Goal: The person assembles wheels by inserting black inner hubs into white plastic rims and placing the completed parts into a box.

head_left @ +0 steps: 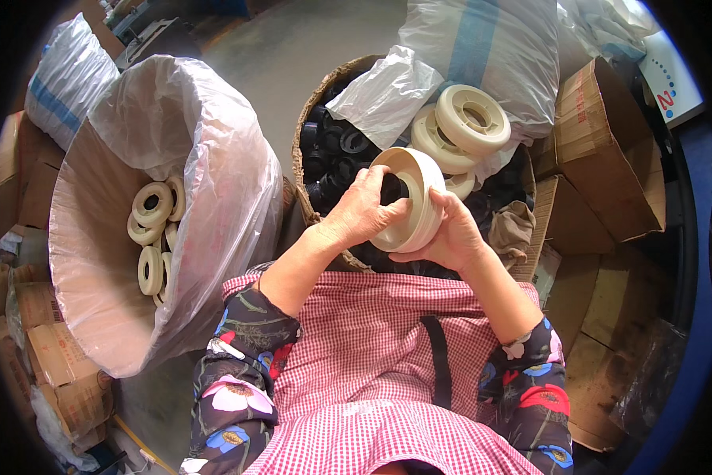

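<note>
A cream plastic ring (pixel 422 168), deep and bowl-like, is tilted up in front of me above the box. My right hand (pixel 453 235) is closed round its right and lower side. The fingers and thumb of my left hand (pixel 361 210) are closed at its middle, round a small black plastic fitting (pixel 393 188); the fingers partly hide it, so how deep it sits cannot be told. Just beyond are more cream rings (pixel 472 120), stacked in a pile. Many black plastic fittings (pixel 346 141) fill the cardboard box (pixel 302 150) beneath my hands.
On the left stands a large bin with a clear plastic liner (pixel 95 261), several cream rings (pixel 152 204) inside. White woven sacks (pixel 514 55) lie beyond the box, with a white plastic bag (pixel 388 91) on it. Open cartons (pixel 601 150) stand at right; a brown cloth (pixel 513 231) lies near my right hand.
</note>
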### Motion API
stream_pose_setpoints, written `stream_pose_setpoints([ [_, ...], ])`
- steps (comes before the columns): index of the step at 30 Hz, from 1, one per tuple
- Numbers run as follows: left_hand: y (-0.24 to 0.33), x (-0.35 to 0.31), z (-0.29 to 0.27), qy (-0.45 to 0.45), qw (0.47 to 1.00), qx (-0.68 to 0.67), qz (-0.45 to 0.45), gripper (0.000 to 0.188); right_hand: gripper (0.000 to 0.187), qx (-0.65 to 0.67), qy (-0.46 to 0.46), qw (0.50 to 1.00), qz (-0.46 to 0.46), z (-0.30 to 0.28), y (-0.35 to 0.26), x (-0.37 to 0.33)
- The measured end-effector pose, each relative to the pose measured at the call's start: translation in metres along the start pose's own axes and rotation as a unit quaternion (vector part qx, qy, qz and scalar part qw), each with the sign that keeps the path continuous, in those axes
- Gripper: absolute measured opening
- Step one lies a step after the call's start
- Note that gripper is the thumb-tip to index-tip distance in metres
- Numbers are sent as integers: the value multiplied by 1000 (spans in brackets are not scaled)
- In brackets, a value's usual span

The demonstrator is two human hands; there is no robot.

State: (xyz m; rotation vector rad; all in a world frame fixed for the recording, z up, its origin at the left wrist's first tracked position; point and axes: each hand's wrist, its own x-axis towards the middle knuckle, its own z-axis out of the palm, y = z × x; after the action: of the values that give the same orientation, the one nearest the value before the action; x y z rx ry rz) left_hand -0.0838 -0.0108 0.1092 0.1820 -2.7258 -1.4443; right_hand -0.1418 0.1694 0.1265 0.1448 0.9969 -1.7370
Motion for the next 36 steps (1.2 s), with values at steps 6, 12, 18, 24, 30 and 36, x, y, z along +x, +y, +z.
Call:
stream_pose_setpoints([
  [6, 2, 1, 10, 16, 995, -32, 93, 72, 65, 52, 15, 996, -69, -2, -18, 4],
  [12, 9, 7, 9, -98, 846, -516, -92, 49, 76, -300, 44, 865, -399, 8, 14, 0],
  [18, -48, 12, 4, -317, 631, -700, -110, 36, 86, -647, -50, 446, -616, 27, -8, -23],
  [24, -52, 18, -6, -366, 592, -703, -144, 39, 78, -684, -41, 442, -579, 35, -6, -30],
  [30, -20, 19, -11, -286, 658, -680, -152, 43, 68, -611, 2, 593, -525, 22, -17, -31],
  [36, 4, 11, 3, -143, 931, -332, -56, 56, 45, -162, 97, 978, -93, -3, -3, -9],
])
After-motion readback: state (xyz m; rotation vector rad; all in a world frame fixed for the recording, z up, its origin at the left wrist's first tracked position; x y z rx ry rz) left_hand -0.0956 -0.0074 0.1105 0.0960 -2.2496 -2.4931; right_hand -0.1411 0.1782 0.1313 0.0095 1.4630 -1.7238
